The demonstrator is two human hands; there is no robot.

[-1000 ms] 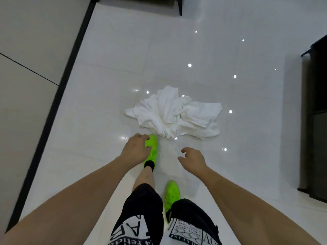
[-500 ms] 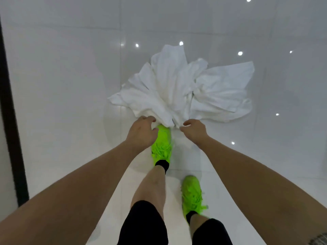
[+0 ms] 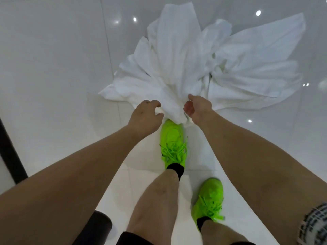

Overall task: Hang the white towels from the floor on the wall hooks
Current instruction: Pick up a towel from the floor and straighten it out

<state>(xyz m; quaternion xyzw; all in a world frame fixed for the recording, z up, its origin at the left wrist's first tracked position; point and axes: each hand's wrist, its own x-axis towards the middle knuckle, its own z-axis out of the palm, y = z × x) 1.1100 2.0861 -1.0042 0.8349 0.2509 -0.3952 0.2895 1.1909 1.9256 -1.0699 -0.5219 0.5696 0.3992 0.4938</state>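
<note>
glossy white floor tiles carried the white towels, a crumpled heap spread toward the far side of the floor, its near end gathered into a bunch. left hand curled its fingers on the left of that bunch, touching the cloth; whether it truly gripped could not be told. right hand cupped the bunch from the right, fingers hidden behind the cloth, grasp likewise uncertain. just below the bunch stood a neon green shoe; a second green shoe stood nearer. a dark strip ran along the floor's left edge.
</note>
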